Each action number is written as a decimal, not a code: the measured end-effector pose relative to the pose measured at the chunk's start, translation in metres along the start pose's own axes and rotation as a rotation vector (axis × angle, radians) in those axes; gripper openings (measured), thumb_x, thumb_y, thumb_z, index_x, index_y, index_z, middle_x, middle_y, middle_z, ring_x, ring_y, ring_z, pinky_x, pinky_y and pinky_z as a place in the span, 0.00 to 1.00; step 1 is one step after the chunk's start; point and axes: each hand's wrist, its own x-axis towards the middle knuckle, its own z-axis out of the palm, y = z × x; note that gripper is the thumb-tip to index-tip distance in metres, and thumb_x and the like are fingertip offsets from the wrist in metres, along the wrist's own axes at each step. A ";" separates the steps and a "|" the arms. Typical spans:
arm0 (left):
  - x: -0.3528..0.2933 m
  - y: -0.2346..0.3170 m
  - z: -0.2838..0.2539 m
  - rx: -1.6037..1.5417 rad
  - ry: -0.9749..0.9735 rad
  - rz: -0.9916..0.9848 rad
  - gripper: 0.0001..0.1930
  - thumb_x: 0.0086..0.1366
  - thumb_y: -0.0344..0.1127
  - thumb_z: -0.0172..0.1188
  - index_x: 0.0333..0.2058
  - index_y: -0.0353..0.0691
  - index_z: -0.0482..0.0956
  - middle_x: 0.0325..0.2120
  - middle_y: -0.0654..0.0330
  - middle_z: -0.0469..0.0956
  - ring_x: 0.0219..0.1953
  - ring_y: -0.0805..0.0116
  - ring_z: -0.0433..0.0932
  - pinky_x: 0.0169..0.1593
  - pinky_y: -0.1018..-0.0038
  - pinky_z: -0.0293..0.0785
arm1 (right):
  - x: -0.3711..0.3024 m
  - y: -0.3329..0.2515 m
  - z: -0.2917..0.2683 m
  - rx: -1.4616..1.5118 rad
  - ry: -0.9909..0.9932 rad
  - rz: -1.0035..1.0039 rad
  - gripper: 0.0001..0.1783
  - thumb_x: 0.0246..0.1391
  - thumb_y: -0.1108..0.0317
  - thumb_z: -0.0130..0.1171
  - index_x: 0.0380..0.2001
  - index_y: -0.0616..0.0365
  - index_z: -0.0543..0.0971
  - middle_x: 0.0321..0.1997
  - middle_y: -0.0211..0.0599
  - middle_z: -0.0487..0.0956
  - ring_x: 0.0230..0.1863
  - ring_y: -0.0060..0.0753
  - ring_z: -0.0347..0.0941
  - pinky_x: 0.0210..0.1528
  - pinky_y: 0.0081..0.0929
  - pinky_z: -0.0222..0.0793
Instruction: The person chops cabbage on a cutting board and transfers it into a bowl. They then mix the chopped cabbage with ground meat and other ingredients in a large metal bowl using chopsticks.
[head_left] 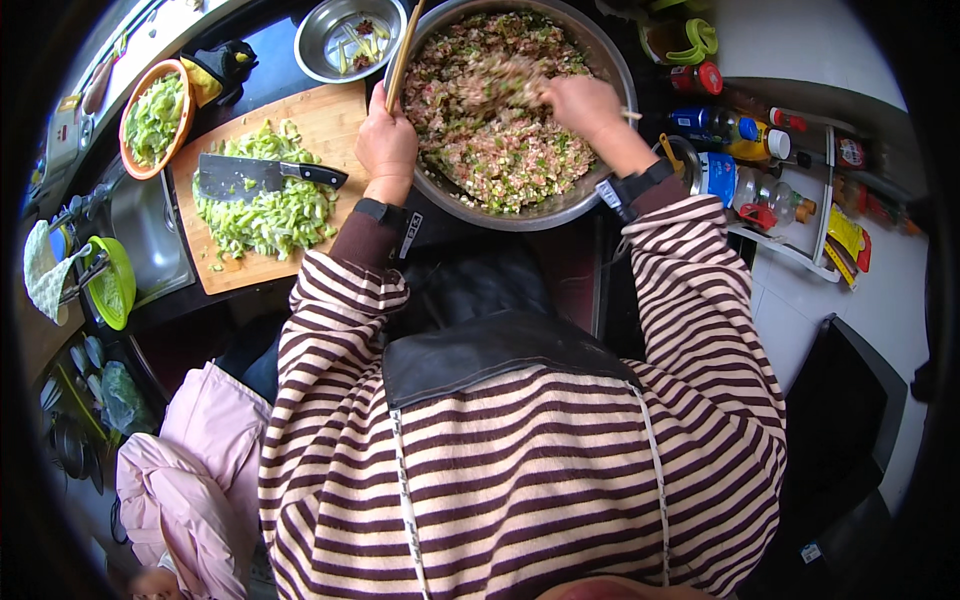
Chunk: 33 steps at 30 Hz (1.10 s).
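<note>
A large steel bowl (618,62) holds a mix of minced meat and chopped green vegetables (530,165). My left hand (387,145) is closed at the bowl's left rim, with wooden chopsticks (405,55) standing up out of its grip. Over the filling, my right hand (585,108) is closed, and the pale end of what looks like chopsticks (630,115) pokes out behind it. Motion smears the mix in front of that hand. Left of the bowl, a cleaver (242,178) with a black handle lies on chopped greens (268,228) on a wooden cutting board (222,275).
A small steel bowl (312,50) with spices stands behind the board. An orange-rimmed bowl (127,140) of greens is farther left, near the sink (160,235). Bottles (720,178) and a rack (829,200) are at right. Someone in a pink jacket (205,440) is at lower left.
</note>
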 end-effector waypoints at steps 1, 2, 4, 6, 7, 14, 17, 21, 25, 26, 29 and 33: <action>0.000 0.000 0.000 0.006 0.004 0.002 0.16 0.66 0.43 0.47 0.51 0.56 0.71 0.25 0.49 0.79 0.28 0.45 0.78 0.31 0.53 0.72 | 0.002 0.011 -0.010 -0.045 0.120 -0.014 0.11 0.53 0.60 0.53 0.28 0.51 0.81 0.28 0.43 0.80 0.31 0.45 0.78 0.32 0.42 0.73; 0.001 0.001 0.001 0.002 0.001 -0.001 0.16 0.66 0.43 0.47 0.51 0.56 0.71 0.25 0.49 0.79 0.28 0.45 0.78 0.31 0.53 0.72 | 0.000 0.018 -0.019 -0.090 0.142 -0.062 0.11 0.53 0.60 0.53 0.27 0.52 0.81 0.27 0.44 0.80 0.31 0.46 0.78 0.33 0.42 0.73; 0.001 0.001 0.001 -0.009 0.013 -0.001 0.16 0.66 0.43 0.47 0.51 0.56 0.71 0.25 0.49 0.79 0.28 0.45 0.78 0.31 0.53 0.72 | -0.004 0.023 -0.036 -0.202 0.193 -0.126 0.11 0.52 0.59 0.55 0.25 0.52 0.81 0.24 0.44 0.79 0.29 0.47 0.78 0.32 0.43 0.72; 0.001 0.001 0.001 -0.005 0.003 -0.008 0.16 0.65 0.43 0.47 0.51 0.56 0.71 0.24 0.49 0.79 0.28 0.45 0.78 0.30 0.53 0.72 | -0.004 0.024 -0.054 -0.237 0.269 -0.155 0.11 0.52 0.59 0.55 0.23 0.52 0.80 0.23 0.43 0.79 0.28 0.46 0.78 0.30 0.42 0.72; 0.001 0.001 0.000 -0.001 0.004 -0.011 0.16 0.65 0.43 0.47 0.51 0.56 0.71 0.24 0.49 0.79 0.28 0.45 0.78 0.30 0.53 0.72 | -0.002 0.023 -0.058 -0.238 0.349 -0.212 0.11 0.51 0.59 0.55 0.23 0.53 0.80 0.23 0.43 0.79 0.27 0.46 0.78 0.30 0.41 0.72; 0.000 0.000 0.001 0.011 0.007 -0.012 0.16 0.65 0.43 0.48 0.52 0.58 0.71 0.24 0.49 0.79 0.27 0.45 0.78 0.30 0.53 0.72 | 0.047 0.033 -0.026 -0.230 0.346 -0.151 0.08 0.51 0.65 0.52 0.27 0.55 0.79 0.26 0.45 0.80 0.29 0.49 0.78 0.30 0.44 0.73; -0.001 0.000 0.000 -0.022 0.010 -0.013 0.17 0.64 0.42 0.49 0.53 0.60 0.70 0.25 0.49 0.79 0.28 0.45 0.78 0.30 0.53 0.72 | 0.018 0.028 -0.004 -0.158 0.147 -0.137 0.11 0.46 0.72 0.50 0.33 0.59 0.78 0.26 0.50 0.79 0.30 0.51 0.78 0.33 0.44 0.74; 0.001 0.001 0.000 -0.049 -0.004 -0.016 0.19 0.64 0.40 0.49 0.54 0.61 0.69 0.26 0.49 0.79 0.29 0.45 0.78 0.31 0.54 0.72 | -0.059 -0.001 0.009 -0.023 -0.119 -0.127 0.09 0.43 0.75 0.53 0.29 0.56 0.80 0.27 0.47 0.80 0.30 0.49 0.78 0.34 0.44 0.74; 0.003 0.002 0.001 -0.026 -0.018 -0.011 0.19 0.64 0.40 0.49 0.54 0.61 0.69 0.26 0.49 0.79 0.29 0.45 0.78 0.32 0.54 0.73 | -0.078 -0.019 -0.014 0.020 0.008 -0.262 0.11 0.51 0.62 0.55 0.27 0.59 0.79 0.22 0.48 0.78 0.27 0.51 0.77 0.31 0.43 0.73; 0.003 0.002 0.001 -0.019 -0.025 -0.009 0.19 0.64 0.40 0.49 0.54 0.61 0.69 0.26 0.49 0.79 0.29 0.45 0.78 0.32 0.54 0.73 | -0.080 -0.024 -0.018 0.019 -0.048 -0.240 0.11 0.51 0.62 0.55 0.27 0.59 0.79 0.23 0.48 0.78 0.27 0.51 0.77 0.31 0.43 0.73; 0.004 0.002 0.002 -0.036 -0.017 -0.004 0.19 0.63 0.39 0.49 0.53 0.60 0.69 0.27 0.49 0.79 0.29 0.45 0.78 0.32 0.54 0.72 | -0.080 -0.043 -0.016 0.076 -0.161 -0.221 0.12 0.51 0.59 0.56 0.27 0.55 0.80 0.24 0.48 0.79 0.30 0.50 0.77 0.33 0.45 0.73; 0.003 0.000 0.002 -0.022 -0.008 0.025 0.18 0.63 0.39 0.48 0.53 0.59 0.69 0.27 0.49 0.79 0.30 0.45 0.78 0.32 0.53 0.72 | -0.043 -0.050 0.002 0.036 -0.290 -0.092 0.08 0.51 0.63 0.54 0.28 0.49 0.82 0.29 0.41 0.80 0.30 0.45 0.78 0.34 0.42 0.75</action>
